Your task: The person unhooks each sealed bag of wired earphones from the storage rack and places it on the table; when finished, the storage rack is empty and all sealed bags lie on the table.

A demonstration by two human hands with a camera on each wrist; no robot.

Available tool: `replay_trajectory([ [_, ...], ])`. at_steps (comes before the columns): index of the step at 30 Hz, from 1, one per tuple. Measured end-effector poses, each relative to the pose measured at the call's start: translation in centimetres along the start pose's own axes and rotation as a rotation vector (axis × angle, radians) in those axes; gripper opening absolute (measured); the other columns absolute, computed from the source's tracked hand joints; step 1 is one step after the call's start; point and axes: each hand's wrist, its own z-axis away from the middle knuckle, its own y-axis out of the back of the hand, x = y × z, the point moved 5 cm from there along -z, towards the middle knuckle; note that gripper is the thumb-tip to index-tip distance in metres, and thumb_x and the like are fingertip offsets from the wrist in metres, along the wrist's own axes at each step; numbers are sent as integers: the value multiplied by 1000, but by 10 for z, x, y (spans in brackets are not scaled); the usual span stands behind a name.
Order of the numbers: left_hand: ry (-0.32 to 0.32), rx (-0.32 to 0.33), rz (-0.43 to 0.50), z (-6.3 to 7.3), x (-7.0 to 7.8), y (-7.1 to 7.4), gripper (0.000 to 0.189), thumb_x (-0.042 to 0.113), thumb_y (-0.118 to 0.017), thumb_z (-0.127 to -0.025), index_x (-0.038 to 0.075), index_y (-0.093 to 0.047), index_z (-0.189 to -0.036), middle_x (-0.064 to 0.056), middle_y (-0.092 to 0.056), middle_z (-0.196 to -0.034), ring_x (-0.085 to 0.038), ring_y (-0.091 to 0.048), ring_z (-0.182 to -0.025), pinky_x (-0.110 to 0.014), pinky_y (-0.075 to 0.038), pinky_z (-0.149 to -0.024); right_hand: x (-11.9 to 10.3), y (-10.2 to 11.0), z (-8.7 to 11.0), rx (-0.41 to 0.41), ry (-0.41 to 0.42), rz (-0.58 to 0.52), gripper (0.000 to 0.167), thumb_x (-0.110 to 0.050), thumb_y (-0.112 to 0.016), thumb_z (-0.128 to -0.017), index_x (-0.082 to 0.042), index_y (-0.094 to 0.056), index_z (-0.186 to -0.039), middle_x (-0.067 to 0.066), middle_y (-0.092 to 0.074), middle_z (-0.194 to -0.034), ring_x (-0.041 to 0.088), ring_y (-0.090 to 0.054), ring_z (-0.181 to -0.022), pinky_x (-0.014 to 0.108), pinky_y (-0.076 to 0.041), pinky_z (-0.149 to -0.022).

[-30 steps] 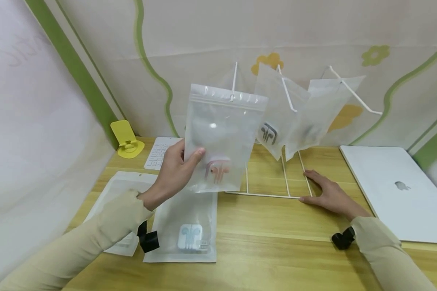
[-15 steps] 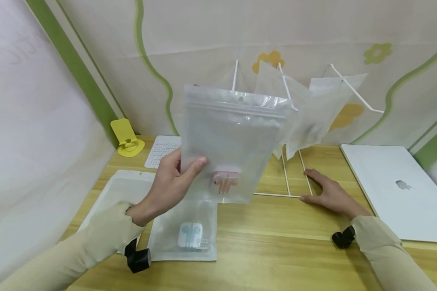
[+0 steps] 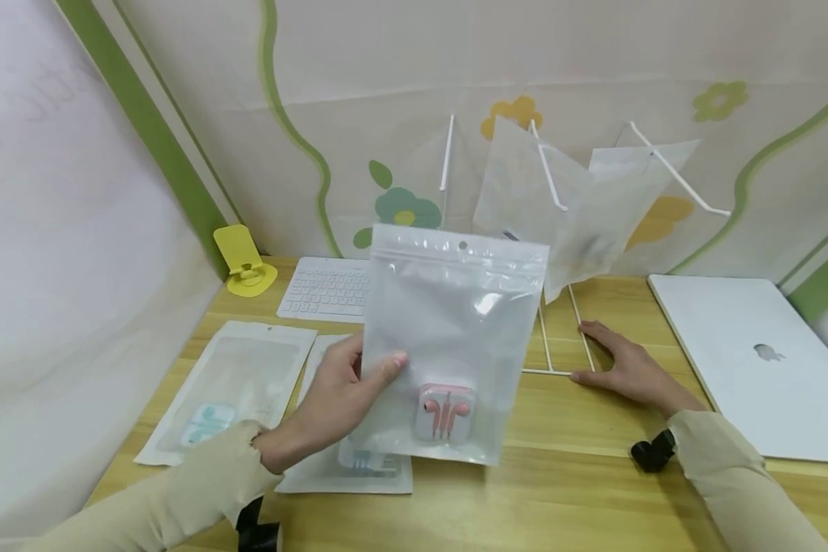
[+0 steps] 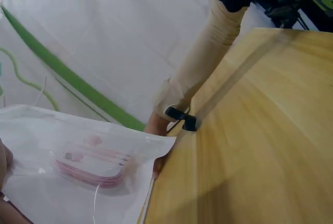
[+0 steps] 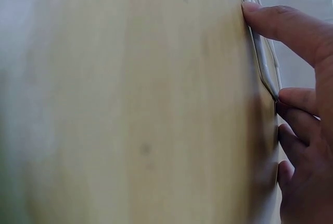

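Note:
My left hand (image 3: 338, 399) pinches the left edge of a clear zip bag (image 3: 455, 299), thumb in front. Through the bag show pink earphones in a square case (image 3: 445, 414), near its bottom. In the left wrist view the same zip bag (image 4: 31, 146) fills the lower left. A white wire display rack (image 3: 547, 337) stands behind; its left hook (image 3: 447, 153) carries no bag, and two zip bags hang from the other hooks. My right hand (image 3: 628, 372) rests at the rack base's front right corner. Its thumb (image 5: 265, 18) and fingers touch the wire in the right wrist view.
Two more zip bags lie flat on the wooden table, one at left (image 3: 241, 360) and one partly under the held bag (image 3: 345, 483). A white keyboard (image 3: 317, 291) and yellow phone stand (image 3: 244, 264) are behind; a silver laptop (image 3: 745, 360) lies right.
My left hand has drawn the zip bag with pink earphones off the rack's left hook, toward me and downward. My right hand stays at the rack's corner.

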Motion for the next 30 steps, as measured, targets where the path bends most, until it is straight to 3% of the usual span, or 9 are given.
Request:
replay_trajectory([
  [7,105,-93,108,17,-31,-28,32,18,-58,-97,6,-57,-126,-12,-64,-122,-21,-67,-103,-31,-60,-77,1,-2,0,5,-11,3,93,-49,-75,-80,-8,-30,-151,26,-29,-153,54,-29,-135,70,-30,-101],
  [11,176,-139,175,30,-50,-45,29,16,-57,-98,3,-58,-123,-16,-64,-119,-18,-67,-100,-31,-60,-76,1,-1,1,7,-18,5,94,-50,-75,-79,-8,-31,-150,26,-29,-153,54,-30,-135,70,-30,-101],
  [17,226,-191,232,42,-70,-63,28,13,-55,-98,0,-57,-122,-19,-64,-119,-14,-67,-101,-30,-60,-77,-1,0,-1,-3,-12,7,93,-49,-75,-80,-8,-30,-151,27,-28,-153,55,-28,-135,71,-29,-102],
  [21,215,-167,155,40,-77,-66,25,11,-57,-96,3,-59,-120,-15,-66,-116,-13,-67,-99,-27,-59,-74,0,-1,-1,-9,-12,6,93,-49,-74,-80,-8,-29,-151,27,-28,-154,55,-28,-135,71,-29,-101],
  [26,216,-77,-84,36,-85,-64,22,6,-61,-87,10,-65,-108,-5,-71,-102,-7,-63,-84,-22,-55,-67,1,-1,-1,-9,-14,6,94,-49,-74,-80,-7,-29,-151,28,-27,-153,55,-28,-135,71,-29,-101],
  [30,202,-73,-229,38,-90,-68,22,5,-65,-80,8,-66,-102,-4,-71,-86,-1,-56,-70,-18,-50,-61,2,-1,-1,-11,-15,5,94,-49,-74,-80,-7,-28,-151,29,-27,-153,56,-28,-135,72,-29,-101],
])
